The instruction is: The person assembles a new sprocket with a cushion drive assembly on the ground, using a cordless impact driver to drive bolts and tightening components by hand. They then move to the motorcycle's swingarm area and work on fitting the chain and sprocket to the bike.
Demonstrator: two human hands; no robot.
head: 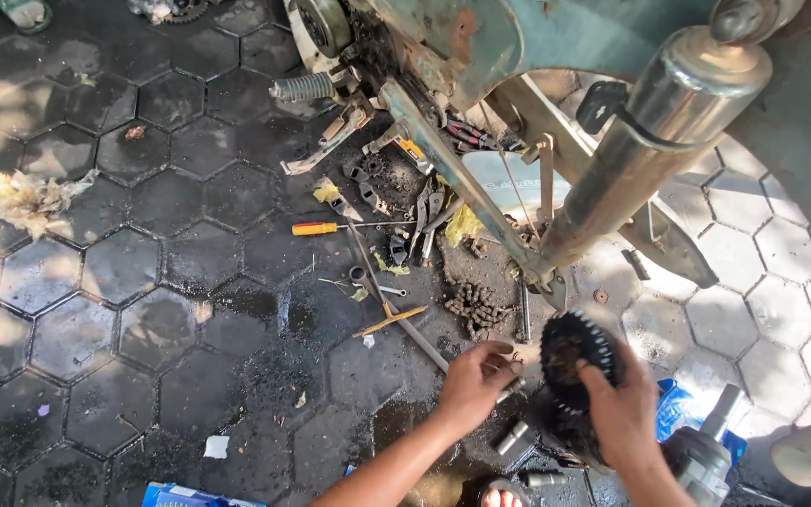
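Sprocket in my right hand, small part under my left, over oily hexagonal paving.

Lower right of frame: my right hand (623, 413) has its fingers (599, 376) closed on a black toothed sprocket (574, 349), held on edge above a dark greasy assembly. Just left of it, my left hand (474, 383) has its fingers curled narrow around a small metal piece I cannot make out. Mid-frame: a heap of drive chain (473, 305), a long metal rod (394, 305), an orange-and-yellow screwdriver (321, 228), pliers (427, 218) and yellow rags. Upper right: a teal motorcycle frame (556, 38) with a chrome exhaust pipe (650, 131). Upper left: wet pavement (124, 282).
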